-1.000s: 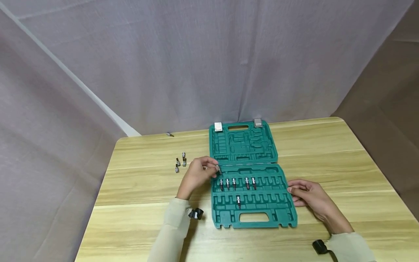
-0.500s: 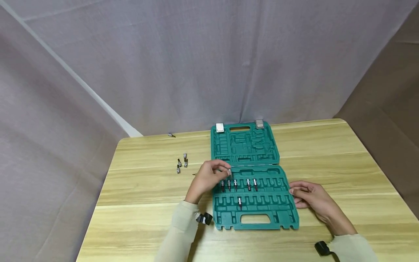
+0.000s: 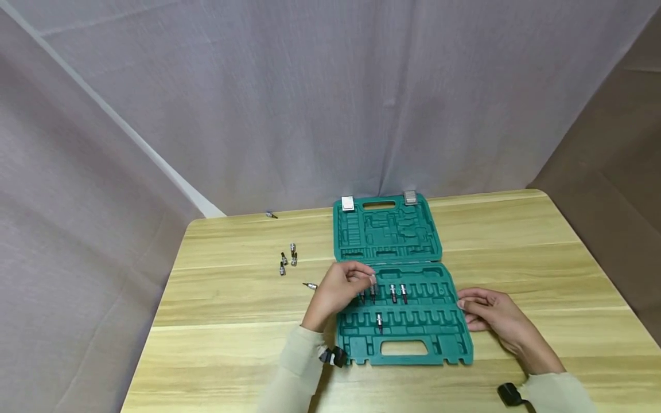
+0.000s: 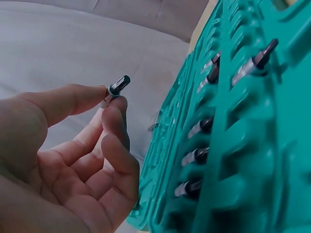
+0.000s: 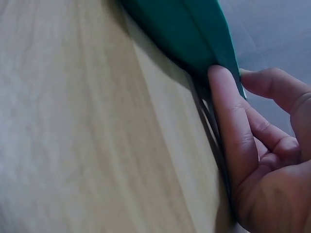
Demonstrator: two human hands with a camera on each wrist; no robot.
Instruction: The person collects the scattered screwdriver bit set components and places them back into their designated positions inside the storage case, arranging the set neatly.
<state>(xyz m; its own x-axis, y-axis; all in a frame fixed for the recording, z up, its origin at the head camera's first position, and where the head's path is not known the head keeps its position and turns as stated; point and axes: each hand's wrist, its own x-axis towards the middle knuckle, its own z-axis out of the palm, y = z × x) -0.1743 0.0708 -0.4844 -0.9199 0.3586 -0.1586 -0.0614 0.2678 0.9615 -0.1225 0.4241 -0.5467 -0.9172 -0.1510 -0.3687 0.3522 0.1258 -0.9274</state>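
My left hand (image 3: pixel 338 291) is over the left part of an open green tool case (image 3: pixel 434 338). Between thumb and index finger it pinches a bit socket (image 4: pixel 115 89), a small chrome socket with a dark bit, whose tip points up and away from the fingers in the left wrist view. Several bit sockets (image 4: pixel 196 156) lie in the slots of the case's upper row, and a single bit socket (image 3: pixel 379 322) lies in the lower row. At the case's right side, my right hand (image 3: pixel 490 310) grips the edge, thumb on one face and fingers against the other.
On the wooden table (image 3: pixel 217 344), several loose bit sockets (image 3: pixel 282 268) lie to the left. Another bit socket (image 3: pixel 310 285) is beside my left hand, and one more (image 3: pixel 271 215) is near the back edge. The case lid (image 3: pixel 387 229) leans back toward the grey curtain (image 3: pixel 310 115).
My left hand has moved right over the case with the bit socket, from its left edge toward the upper row. A loose bit socket has come into view behind it. The right hand keeps its grip.
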